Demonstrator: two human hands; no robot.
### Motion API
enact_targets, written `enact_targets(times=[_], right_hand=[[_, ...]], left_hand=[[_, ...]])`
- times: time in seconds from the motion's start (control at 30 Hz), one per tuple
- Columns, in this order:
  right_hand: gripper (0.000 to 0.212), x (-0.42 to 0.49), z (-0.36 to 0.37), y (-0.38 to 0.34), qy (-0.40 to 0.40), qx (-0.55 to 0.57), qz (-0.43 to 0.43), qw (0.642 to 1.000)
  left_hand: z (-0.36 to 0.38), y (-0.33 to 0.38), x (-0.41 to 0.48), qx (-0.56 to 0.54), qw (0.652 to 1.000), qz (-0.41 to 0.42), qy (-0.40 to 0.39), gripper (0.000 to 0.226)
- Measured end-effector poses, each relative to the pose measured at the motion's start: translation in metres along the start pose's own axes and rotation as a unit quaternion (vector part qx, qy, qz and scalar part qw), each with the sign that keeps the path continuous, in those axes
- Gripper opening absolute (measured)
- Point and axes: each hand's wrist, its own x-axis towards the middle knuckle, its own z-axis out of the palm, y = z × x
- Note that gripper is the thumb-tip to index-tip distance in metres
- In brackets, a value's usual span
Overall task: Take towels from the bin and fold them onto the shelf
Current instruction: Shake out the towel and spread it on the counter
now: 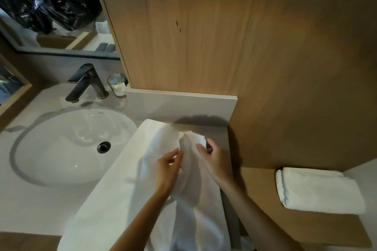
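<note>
The white towel [126,189] is spread on the tabletop [40,199], its near end hanging over the edge. For a clean fold, its edges should be aligned first, then smoothed. A raised fold is pinched by the left hand [167,169]; the far corner is gripped by the curled fingers of the right hand [214,161].

Two bare hands show, the left hand [168,166] and the right hand [214,159], both slim with long, narrow fingers. Behind each hand a slender forearm runs uncovered from the wrist back to the lower edge of the view: the left forearm [138,220] and the right forearm [255,210]. Wrists, knuckles and fingers are plain bare skin, and finer detail such as the nails is too blurred to tell.
</note>
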Motion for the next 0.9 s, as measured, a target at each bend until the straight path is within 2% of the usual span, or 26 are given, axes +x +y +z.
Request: enact_targets(times=[0.07,0.17,0.3,0.4,0.57,0.77,0.9], right_hand=[[0.040,-0.010,0.003,-0.008,-0.004,-0.002,-0.024,1.000],[0.039,-0.008,0.010,-0.013,-0.004,0.007,-0.049,0.999],[0.031,0.000,0.015,-0.016,0.020,0.007,-0.083,0.996],[0.029,-0.002,0.018,-0.020,0.028,0.023,-0.107,0.994],[0.021,-0.005,0.015,-0.025,0.090,0.053,-0.113,0.988],[0.022,-0.011,0.013,-0.032,0.045,0.044,-0.143,0.988],[0.022,-0.014,0.003,-0.033,0.013,0.056,-0.132,0.990]], left_hand=[[0.003,0.012,-0.006,-0.008,0.999,0.033,0.027,0.025],[0.007,0.027,-0.012,0.009,0.993,0.112,0.047,0.017],[0.008,0.030,-0.016,0.023,0.986,0.149,0.066,0.020],[0.008,0.032,-0.021,0.044,0.982,0.163,0.085,0.021],[0.005,0.032,-0.026,0.070,0.979,0.145,0.127,0.024],[0.007,0.043,-0.030,0.087,0.974,0.177,0.111,0.025],[0.007,0.043,-0.026,0.110,0.980,0.151,0.069,0.030]])
